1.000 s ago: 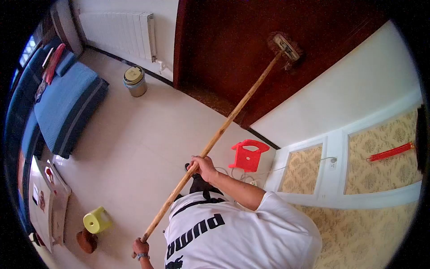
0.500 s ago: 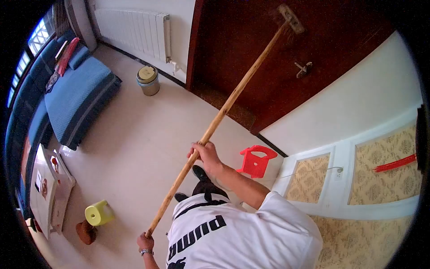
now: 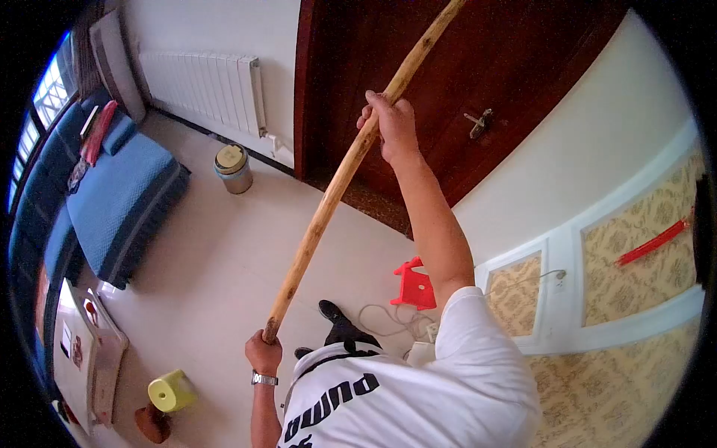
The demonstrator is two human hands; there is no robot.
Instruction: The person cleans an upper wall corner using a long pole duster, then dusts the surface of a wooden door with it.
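A long wooden broom handle slants from lower left up past the top edge of the view, so the brush head is out of sight. My left hand, with a metal watch on the wrist, is wrapped round the handle's lower end. Farther up, my right hand grips the shaft with the arm stretched out, in front of the dark red-brown door. The door's metal lever handle shows to the right of my right hand.
A red plastic chair stands right of my feet, beside a loose cable. A lidded bin sits near the radiator. To the left are a blue-covered sofa, a low table and a yellow stool.
Both hands have moved up in the view, the right one farther and toward the door. The broom's brush head, visible against the door before, has passed beyond the top edge.
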